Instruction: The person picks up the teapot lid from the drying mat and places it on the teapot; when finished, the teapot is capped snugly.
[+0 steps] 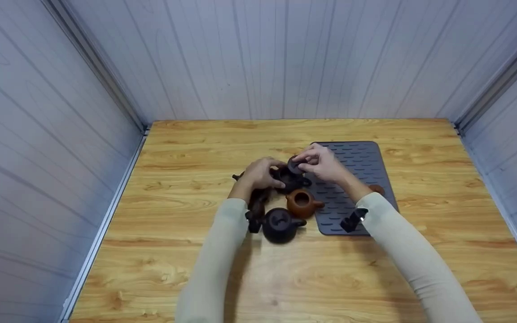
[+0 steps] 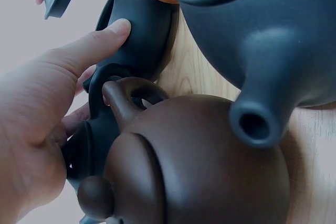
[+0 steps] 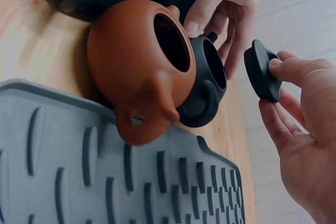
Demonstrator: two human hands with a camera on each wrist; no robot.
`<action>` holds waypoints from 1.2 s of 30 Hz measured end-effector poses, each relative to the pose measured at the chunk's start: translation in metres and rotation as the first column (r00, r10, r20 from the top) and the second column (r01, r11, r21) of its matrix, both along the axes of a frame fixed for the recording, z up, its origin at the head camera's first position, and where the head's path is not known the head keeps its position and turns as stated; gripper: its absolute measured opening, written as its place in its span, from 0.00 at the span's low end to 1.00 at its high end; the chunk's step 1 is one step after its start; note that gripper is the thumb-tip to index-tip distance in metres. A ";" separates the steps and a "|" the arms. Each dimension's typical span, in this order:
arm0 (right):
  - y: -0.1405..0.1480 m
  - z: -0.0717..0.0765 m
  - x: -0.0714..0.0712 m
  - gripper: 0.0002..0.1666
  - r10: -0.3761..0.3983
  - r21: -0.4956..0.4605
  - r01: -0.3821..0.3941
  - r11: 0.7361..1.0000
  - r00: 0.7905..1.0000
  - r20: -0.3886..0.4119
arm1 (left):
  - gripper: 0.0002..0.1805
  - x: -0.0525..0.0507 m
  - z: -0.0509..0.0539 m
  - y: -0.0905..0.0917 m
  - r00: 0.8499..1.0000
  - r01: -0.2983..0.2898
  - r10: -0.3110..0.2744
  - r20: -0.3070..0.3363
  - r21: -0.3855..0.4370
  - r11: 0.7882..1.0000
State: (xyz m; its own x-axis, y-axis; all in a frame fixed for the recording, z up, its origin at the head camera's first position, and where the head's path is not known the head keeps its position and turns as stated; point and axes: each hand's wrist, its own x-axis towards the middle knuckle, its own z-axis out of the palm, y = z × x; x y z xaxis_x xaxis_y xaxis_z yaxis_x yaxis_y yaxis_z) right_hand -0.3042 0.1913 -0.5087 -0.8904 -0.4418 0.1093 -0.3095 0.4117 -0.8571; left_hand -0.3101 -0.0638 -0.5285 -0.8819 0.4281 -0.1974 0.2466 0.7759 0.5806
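Note:
My right hand pinches a dark round teapot lid by its top, between thumb and fingers. It hangs apart from the uncovered dark teapot, just above and beside its opening. My left hand steadies that teapot, thumb on the near side and fingers behind it, partly hidden. Close to the left palm sits a brown teapot with its lid on. An orange teapot stands lidless nearer me, its dark opening facing up.
A larger black teapot with its lid on stands at the front of the group. To the right lies a grey ridged mat, bearing an orange-brown lid partly behind my right forearm. Pale panel walls edge the wooden table.

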 end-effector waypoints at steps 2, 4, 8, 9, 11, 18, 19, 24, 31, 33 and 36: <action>-0.001 -0.003 0.000 0.13 0.003 0.006 -0.003 1.000 1.000 -0.016 | 0.39 -0.001 0.000 0.000 1.000 -0.006 0.006 0.005 -0.002 1.000; -0.003 -0.005 -0.001 0.13 0.005 0.008 -0.005 1.000 1.000 -0.029 | 0.39 -0.001 0.000 0.001 1.000 -0.010 0.010 0.010 -0.004 1.000; -0.006 -0.010 0.000 0.13 0.000 0.026 0.001 1.000 0.999 -0.050 | 0.40 0.000 0.001 0.001 1.000 -0.008 0.008 0.013 0.004 1.000; -0.007 -0.011 0.000 0.13 -0.002 0.026 0.003 1.000 0.999 -0.046 | 0.40 0.000 0.001 0.001 1.000 -0.009 0.009 0.013 0.007 1.000; -0.009 -0.013 0.000 0.13 -0.004 0.029 0.005 1.000 0.999 -0.036 | 0.40 0.001 0.000 0.001 1.000 -0.009 0.009 0.009 0.011 1.000; -0.015 -0.021 0.001 0.13 0.004 0.005 -0.004 1.000 1.000 -0.014 | 0.41 0.000 0.000 0.001 1.000 -0.013 0.013 -0.003 -0.004 1.000; -0.015 -0.022 0.001 0.13 0.008 0.002 -0.008 1.000 1.000 -0.010 | 0.41 0.000 0.000 0.001 1.000 -0.012 0.012 -0.002 -0.008 1.000; -0.017 -0.026 0.003 0.13 0.020 0.001 -0.020 1.000 1.000 0.002 | 0.41 0.000 0.000 0.000 1.000 -0.006 0.006 0.005 -0.020 1.000; -0.018 -0.029 0.005 0.12 0.020 -0.014 -0.020 1.000 1.000 0.012 | 0.40 0.000 -0.002 0.001 1.000 -0.002 0.002 -0.014 -0.016 1.000; -0.019 -0.030 0.006 0.12 0.018 -0.015 -0.017 1.000 1.000 0.017 | 0.40 0.000 -0.001 0.000 1.000 -0.001 0.000 -0.016 -0.016 1.000; -0.019 -0.030 0.007 0.13 0.011 -0.010 -0.011 1.000 1.000 0.024 | 0.40 0.001 0.000 0.000 1.000 0.001 -0.001 -0.013 -0.011 1.000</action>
State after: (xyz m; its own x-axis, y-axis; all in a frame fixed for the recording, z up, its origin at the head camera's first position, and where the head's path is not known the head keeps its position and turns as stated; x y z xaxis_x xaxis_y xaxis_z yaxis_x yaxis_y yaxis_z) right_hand -0.2972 0.1727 -0.5391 -0.8878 -0.4509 0.0920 -0.2931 0.4000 -0.8684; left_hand -0.3091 -0.0634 -0.5290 -0.8840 0.4267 -0.1907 0.2547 0.7819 0.5690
